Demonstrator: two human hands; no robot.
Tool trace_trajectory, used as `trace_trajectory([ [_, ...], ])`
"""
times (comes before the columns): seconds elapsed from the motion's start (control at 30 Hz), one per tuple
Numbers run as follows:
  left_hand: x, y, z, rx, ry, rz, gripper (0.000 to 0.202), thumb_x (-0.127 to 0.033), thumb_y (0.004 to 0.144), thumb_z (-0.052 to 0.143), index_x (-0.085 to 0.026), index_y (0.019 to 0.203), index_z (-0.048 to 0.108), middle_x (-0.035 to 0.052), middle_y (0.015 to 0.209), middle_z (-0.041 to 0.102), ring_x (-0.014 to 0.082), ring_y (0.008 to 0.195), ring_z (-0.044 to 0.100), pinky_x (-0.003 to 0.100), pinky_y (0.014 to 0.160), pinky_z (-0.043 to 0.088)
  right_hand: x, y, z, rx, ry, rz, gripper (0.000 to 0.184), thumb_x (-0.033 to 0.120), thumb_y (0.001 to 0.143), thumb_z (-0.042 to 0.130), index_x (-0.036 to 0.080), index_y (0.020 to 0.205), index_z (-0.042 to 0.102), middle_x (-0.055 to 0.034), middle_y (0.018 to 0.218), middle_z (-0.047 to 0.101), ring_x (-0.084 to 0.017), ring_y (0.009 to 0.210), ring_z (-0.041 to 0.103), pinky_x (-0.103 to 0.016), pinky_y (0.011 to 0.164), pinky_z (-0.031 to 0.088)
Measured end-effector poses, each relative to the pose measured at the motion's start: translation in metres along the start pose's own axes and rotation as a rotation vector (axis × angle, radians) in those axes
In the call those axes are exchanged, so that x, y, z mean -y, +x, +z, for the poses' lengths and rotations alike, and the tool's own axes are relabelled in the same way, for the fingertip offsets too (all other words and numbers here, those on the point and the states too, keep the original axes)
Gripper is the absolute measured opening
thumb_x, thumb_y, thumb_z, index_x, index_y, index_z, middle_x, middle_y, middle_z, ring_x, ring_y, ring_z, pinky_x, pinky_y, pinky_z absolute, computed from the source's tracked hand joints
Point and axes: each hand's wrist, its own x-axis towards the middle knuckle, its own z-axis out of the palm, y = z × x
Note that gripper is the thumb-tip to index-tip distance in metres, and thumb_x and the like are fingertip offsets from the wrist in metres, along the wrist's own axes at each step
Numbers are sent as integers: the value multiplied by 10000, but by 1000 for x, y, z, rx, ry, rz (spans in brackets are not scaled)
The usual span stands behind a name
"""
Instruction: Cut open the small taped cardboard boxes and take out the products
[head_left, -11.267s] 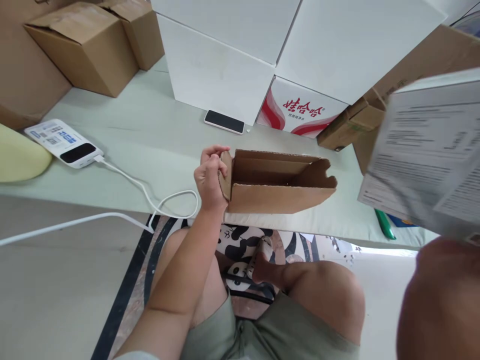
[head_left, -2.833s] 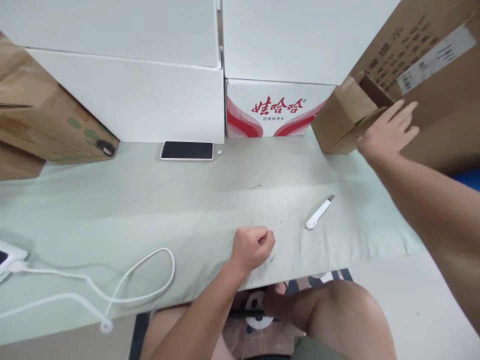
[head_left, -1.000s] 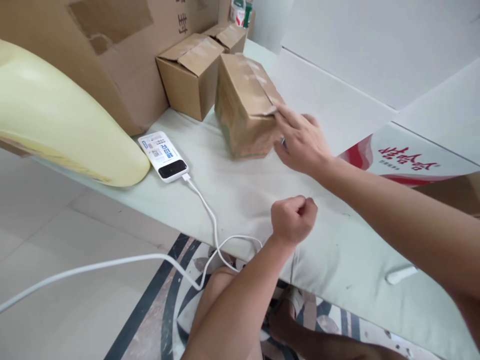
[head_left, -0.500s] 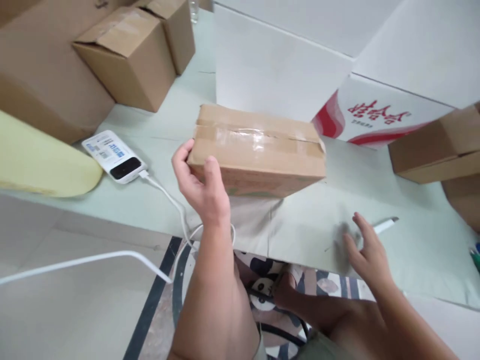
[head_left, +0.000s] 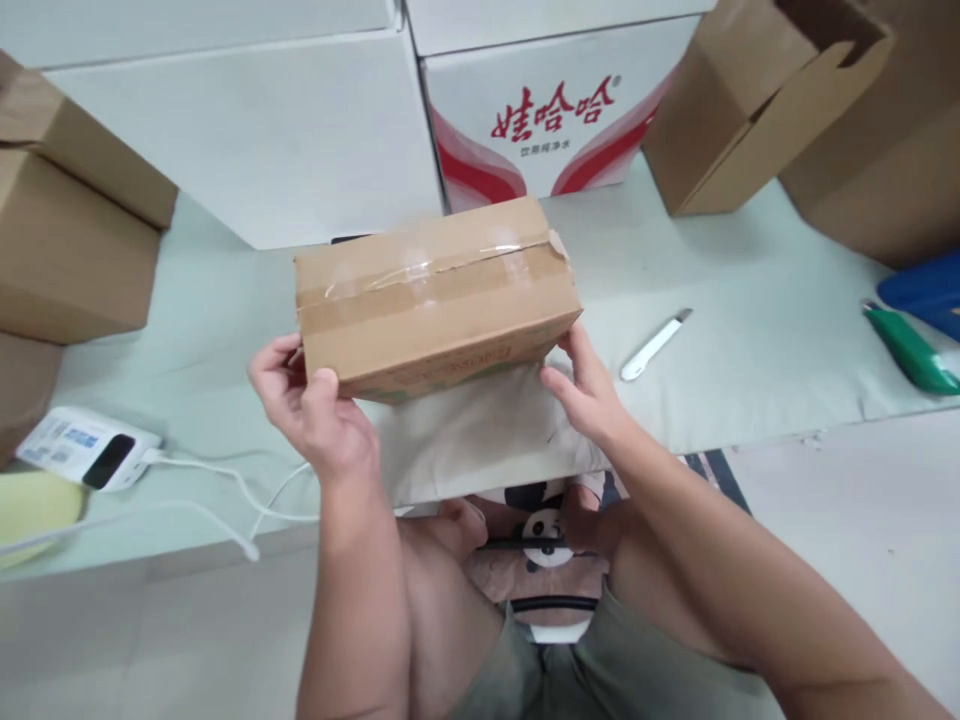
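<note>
A taped brown cardboard box is held up in front of me above the pale green mat. My left hand grips its left end, thumb on the front face. At the box's right lower corner, my right hand supports it with the fingers pressed against the end. Clear tape runs along the top seam of the box.
A white box cutter lies on the mat to the right. Green and blue tools sit at the far right. White cartons, a red-printed carton and open brown boxes stand behind. A power bank with white cable lies left.
My right hand has come off the mat beside the cutter and taken the box's right end. The box now hangs level between both hands, closer to me.
</note>
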Motion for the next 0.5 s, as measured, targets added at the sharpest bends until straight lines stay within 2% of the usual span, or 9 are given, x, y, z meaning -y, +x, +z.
trace_trajectory([
  [0.07, -2, -11, 6, -27, 6, 32, 338, -417, 650, 706, -213, 884, 572, 13, 864, 506, 178, 825, 467, 333, 764, 380, 2, -5, -6, -33, 39, -1, 838, 780, 915, 491, 225, 1540, 443, -172, 1593, 506, -330, 1479, 491, -541, 1229, 408],
  [0.17, -11, -24, 10, -75, 63, 86, 366, -558, 670, 631, -233, 787, 510, -4, 763, 442, 167, 716, 425, 347, 708, 383, 4, -21, -25, -127, 46, -3, 717, 757, 950, 417, 259, 1451, 539, -138, 1480, 612, -319, 1361, 591, -516, 1132, 499],
  [0.27, -21, -27, 10, -14, 74, 43, 522, -668, 595, 730, -252, 794, 488, -28, 720, 436, 149, 658, 400, 335, 680, 405, 4, -36, -50, -253, 7, -42, 579, 679, 989, 343, 276, 1266, 653, -112, 1253, 716, -313, 1201, 672, -495, 1018, 554],
  [0.33, -25, -23, 8, 104, -6, -81, 664, -680, 459, 850, -264, 849, 511, -26, 798, 529, 164, 762, 501, 341, 761, 465, 3, -39, -66, -316, -65, -3, 542, 616, 1006, 296, 263, 1117, 692, -104, 1048, 726, -297, 1057, 701, -463, 917, 571],
  [0.4, -26, -17, 7, 252, -121, -258, 789, -645, 341, 932, -275, 923, 549, -14, 980, 626, 215, 1000, 580, 370, 919, 497, -1, -36, -78, -345, -192, 104, 523, 565, 1010, 283, 250, 1045, 698, -86, 901, 689, -270, 925, 692, -426, 835, 559],
  [0.5, -30, -13, 7, 387, -193, -448, 910, -582, 267, 984, -302, 1042, 597, -9, 1243, 644, 295, 1270, 521, 429, 1081, 465, -12, -25, -89, -266, -410, 277, 455, 549, 968, 381, 242, 1069, 702, -58, 786, 653, -259, 812, 653, -408, 778, 525],
])
